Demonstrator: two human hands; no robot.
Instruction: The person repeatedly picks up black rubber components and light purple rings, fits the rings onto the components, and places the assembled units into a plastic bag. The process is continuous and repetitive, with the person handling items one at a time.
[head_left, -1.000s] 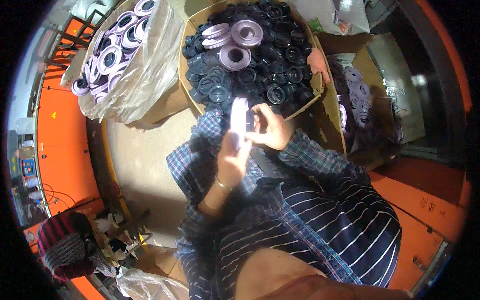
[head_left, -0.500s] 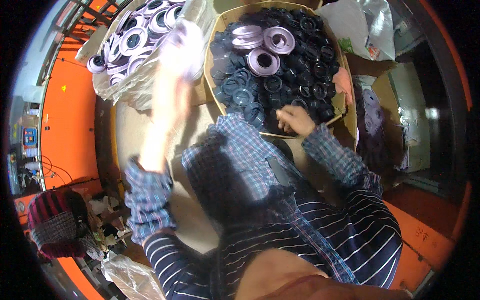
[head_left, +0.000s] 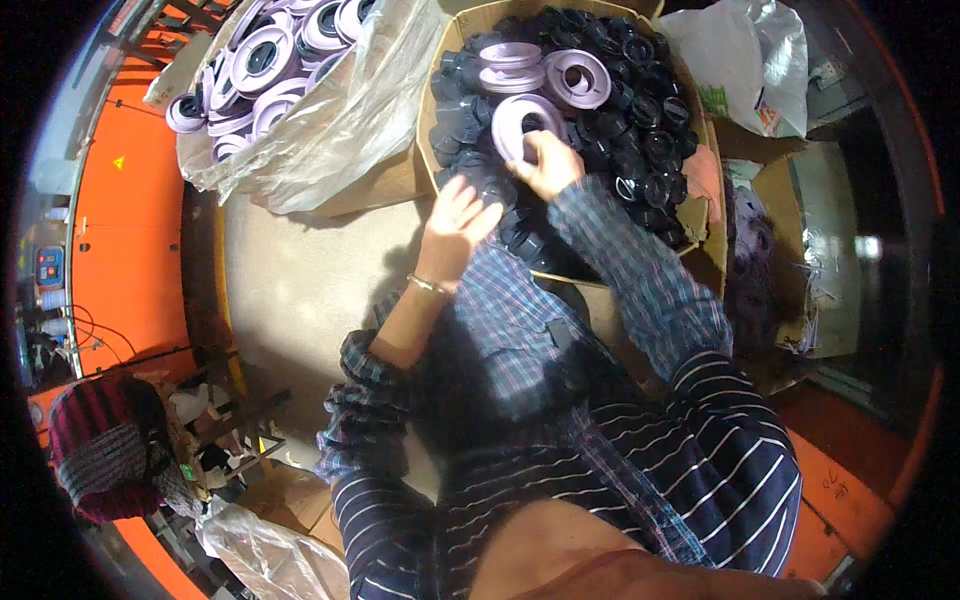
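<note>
A large carton (head_left: 437, 90) in front of me is full of black plastic rings (head_left: 640, 115). On top lie a stack of lilac rings (head_left: 510, 66) and a single lilac ring (head_left: 578, 80). My right hand (head_left: 550, 166) pinches the near rim of another lilac ring (head_left: 513, 118), which is tilted above the black pieces. By the carton's near left edge, my left hand (head_left: 460, 225) is open, its fingers apart beside some black rings. No held piece shows in it.
At the far left, a plastic-lined box (head_left: 290, 160) holds several lilac rings with black centres (head_left: 262, 60). A clear plastic bag (head_left: 745, 60) lies beyond the carton's right side. Orange machine panels (head_left: 130, 230) stand at left, and another open carton (head_left: 780, 210) is at right.
My left hand has come back from the plastic-lined box to the carton, and the lilac piece it carried is gone from it. My right hand has moved up and taken hold of a lilac ring.
</note>
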